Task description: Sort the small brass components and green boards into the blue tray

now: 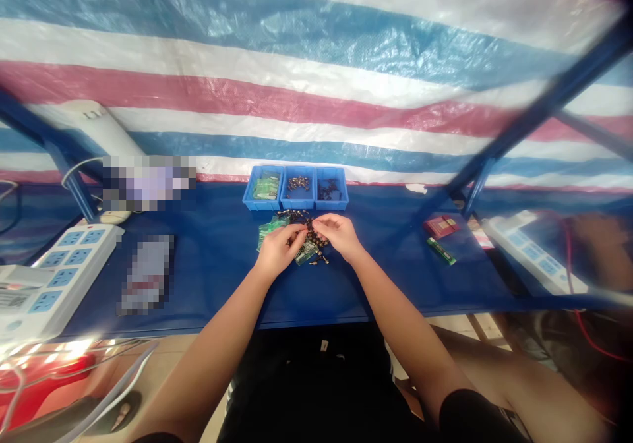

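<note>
Both hands meet over a mixed pile (319,248) of small metal and dark parts on the blue table. My left hand (279,248) is closed in a pinch, and my right hand (339,234) pinches close beside it. What sits between the fingertips is too small to make out. Green packets (267,231) lie partly under my left hand. Just behind the pile stand three joined blue bins: the left bin (252,204) holds green packets, the middle bin (297,204) small metal parts, the right bin (341,204) small dark parts.
White power strips stand at the left (84,252) and right (539,255). A red box (441,226) and a green packet (441,251) lie right of my hands. Blue frame bars (524,126) slant up at both sides, before a striped sheet (316,93).
</note>
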Tool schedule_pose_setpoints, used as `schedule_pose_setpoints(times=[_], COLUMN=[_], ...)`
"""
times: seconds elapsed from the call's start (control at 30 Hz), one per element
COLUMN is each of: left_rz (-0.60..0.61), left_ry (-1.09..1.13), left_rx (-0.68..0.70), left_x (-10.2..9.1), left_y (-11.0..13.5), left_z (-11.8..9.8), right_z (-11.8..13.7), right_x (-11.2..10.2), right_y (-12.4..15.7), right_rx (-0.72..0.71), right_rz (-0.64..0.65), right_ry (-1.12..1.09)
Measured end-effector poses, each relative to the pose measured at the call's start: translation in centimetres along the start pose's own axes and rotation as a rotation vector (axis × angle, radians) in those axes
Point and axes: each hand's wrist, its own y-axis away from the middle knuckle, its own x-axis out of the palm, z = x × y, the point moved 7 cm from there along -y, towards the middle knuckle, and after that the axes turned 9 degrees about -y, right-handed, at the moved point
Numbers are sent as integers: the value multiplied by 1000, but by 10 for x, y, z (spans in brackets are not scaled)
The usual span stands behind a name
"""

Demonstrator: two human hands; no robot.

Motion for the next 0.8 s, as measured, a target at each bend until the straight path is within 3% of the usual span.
schedule_pose_setpoints(times=[0.2,0.43,0.57,0.7,0.8], left_rz=[-5,19,40,66,76], left_ry=[18,40,63,32,-9], left_rx=[8,16,-57,-89,-40], left_x=[0,2,2,3,5], left_y=[0,0,1,2,-1], left_z=[0,-2,1,6,3], right_z=[-1,-4,-6,3,12], right_x=[6,4,0,-18,-23], right_y=[1,1,-1,-6,-9], right_rx=[30,82,111,-9,-103], right_rz=[84,53,40,-139,-140], right_ry=[-12,-26,-100,-188,-185])
